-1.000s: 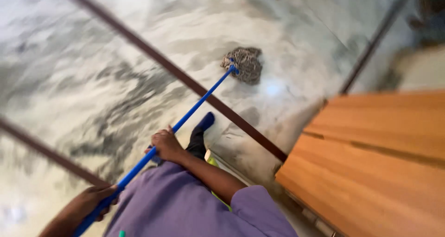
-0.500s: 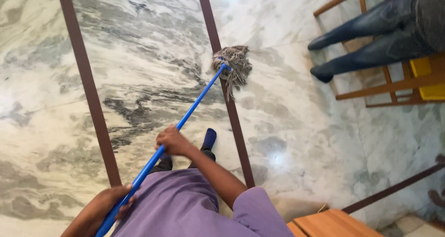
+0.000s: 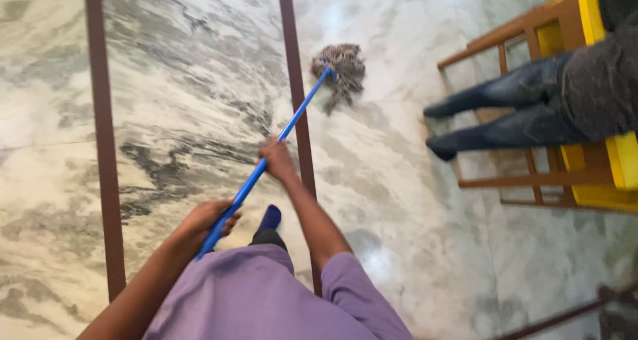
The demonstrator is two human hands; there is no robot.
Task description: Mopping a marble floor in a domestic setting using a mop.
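On the marble floor (image 3: 193, 67), seen from the head camera that looks straight down, a person in a purple shirt (image 3: 266, 300) holds a mop with both hands; the floor is white with grey veins, and two dark brown strips (image 3: 100, 114) run across it from the top to the bottom of the picture. The blue handle (image 3: 292, 117) goes in a diagonal line from the lower left up to the right; at its far end the mop head (image 3: 340, 64), a bundle of grey-brown strings, lies on the floor just to the right of the second brown strip. The left hand (image 3: 205, 222) is closed around the lower end of the handle, close to the body; its fingers are wrapped over the blue pole. The right hand (image 3: 277, 159) is closed around the handle higher up, about in the middle of its length, with the arm stretched forward; this hand is above the second brown strip. Between the two arms, one foot in a dark blue sock (image 3: 269, 219) stands on the floor near the handle.

At the right side of the same view, another person sits on a wooden chair (image 3: 525, 180) with a yellow seat; only the legs in dark jeans (image 3: 512, 107) are visible, and they point to the left, toward the mop head but well apart from it. The picture is a little blurred, so small details of the strings and fingers are not clear.
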